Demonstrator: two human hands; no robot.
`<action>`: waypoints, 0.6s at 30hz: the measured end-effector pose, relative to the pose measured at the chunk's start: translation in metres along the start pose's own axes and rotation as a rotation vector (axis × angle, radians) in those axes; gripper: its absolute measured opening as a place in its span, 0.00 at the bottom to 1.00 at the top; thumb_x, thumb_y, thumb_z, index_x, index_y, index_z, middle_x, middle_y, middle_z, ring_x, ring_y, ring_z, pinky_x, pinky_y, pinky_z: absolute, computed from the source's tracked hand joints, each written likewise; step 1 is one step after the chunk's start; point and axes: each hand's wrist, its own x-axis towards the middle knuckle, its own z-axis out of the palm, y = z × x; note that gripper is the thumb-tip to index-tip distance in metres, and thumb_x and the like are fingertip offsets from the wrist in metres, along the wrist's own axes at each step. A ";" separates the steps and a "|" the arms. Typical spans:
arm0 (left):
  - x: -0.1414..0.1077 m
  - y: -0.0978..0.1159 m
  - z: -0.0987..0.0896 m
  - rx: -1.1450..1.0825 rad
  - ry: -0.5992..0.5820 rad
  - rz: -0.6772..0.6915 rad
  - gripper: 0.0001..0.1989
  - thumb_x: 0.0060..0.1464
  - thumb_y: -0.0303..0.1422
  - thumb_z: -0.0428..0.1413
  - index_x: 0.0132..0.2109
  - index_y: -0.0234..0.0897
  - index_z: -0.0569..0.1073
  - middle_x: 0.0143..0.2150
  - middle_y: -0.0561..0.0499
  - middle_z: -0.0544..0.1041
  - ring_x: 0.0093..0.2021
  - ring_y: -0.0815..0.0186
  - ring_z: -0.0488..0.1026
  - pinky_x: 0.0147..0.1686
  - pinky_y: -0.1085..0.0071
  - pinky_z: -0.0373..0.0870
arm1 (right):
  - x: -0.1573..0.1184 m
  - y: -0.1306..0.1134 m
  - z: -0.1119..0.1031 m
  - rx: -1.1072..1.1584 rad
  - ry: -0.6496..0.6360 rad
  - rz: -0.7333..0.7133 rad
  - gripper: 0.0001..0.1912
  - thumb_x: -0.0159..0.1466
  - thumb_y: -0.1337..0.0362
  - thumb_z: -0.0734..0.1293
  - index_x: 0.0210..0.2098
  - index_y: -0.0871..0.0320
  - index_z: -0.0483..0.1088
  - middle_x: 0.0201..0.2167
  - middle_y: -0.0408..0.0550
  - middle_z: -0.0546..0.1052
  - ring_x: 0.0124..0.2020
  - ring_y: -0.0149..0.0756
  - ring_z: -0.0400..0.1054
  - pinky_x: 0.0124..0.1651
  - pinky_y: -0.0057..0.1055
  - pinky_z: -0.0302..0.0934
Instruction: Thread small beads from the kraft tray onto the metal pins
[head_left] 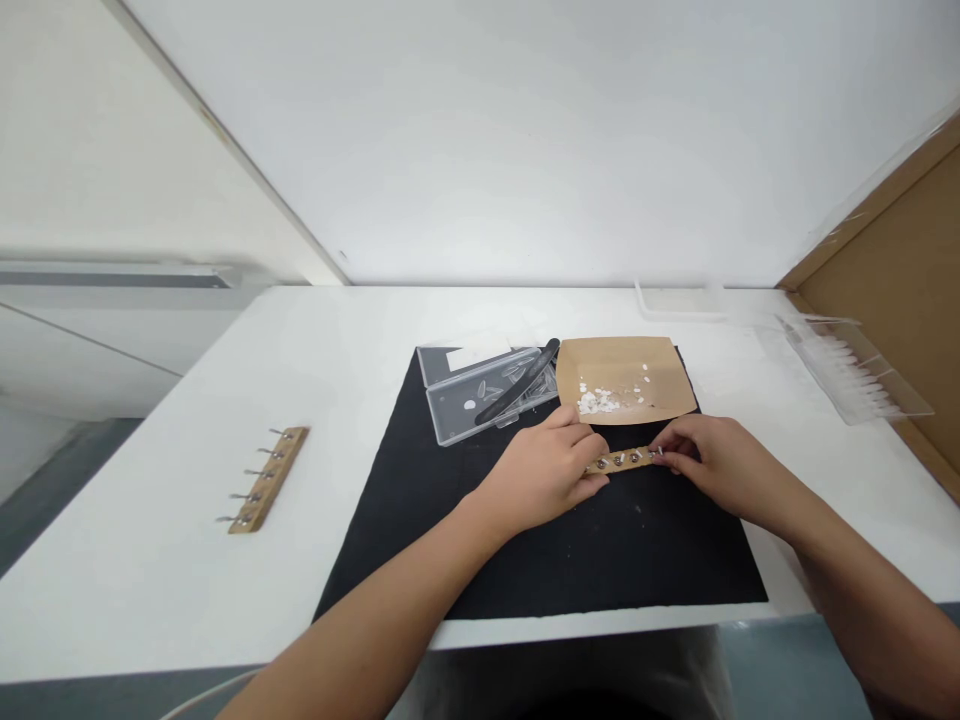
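A narrow wooden strip [625, 460] with several round metal studs and small white pieces on its top lies over the black mat [487, 560]. My left hand [546, 468] is closed on the strip's left end, hiding that part. At the opposite end, my right hand [697, 455] has thumb and index finger pinched together at the last stud. A tiny white bit shows by those fingertips; whether they grip it or the stud is too small to tell. Just behind the strip sits a brown paper tray [660, 375] with white crumb-like pieces.
A clear plastic case [450, 415] of transparent nail tips lies open, a black curved nail file [517, 385] across it. Another wooden strip [274, 480] with metal clips is on the white table [150, 560] at left. Clear trays [847, 370] holding white tips lie right, near a cardboard panel [892, 260].
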 end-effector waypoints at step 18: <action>-0.001 -0.001 0.003 -0.028 0.023 -0.015 0.08 0.64 0.35 0.64 0.45 0.38 0.75 0.41 0.50 0.81 0.49 0.57 0.73 0.37 0.67 0.71 | 0.000 0.001 -0.001 -0.013 -0.028 -0.055 0.06 0.67 0.63 0.69 0.41 0.51 0.80 0.37 0.45 0.82 0.36 0.38 0.75 0.40 0.34 0.66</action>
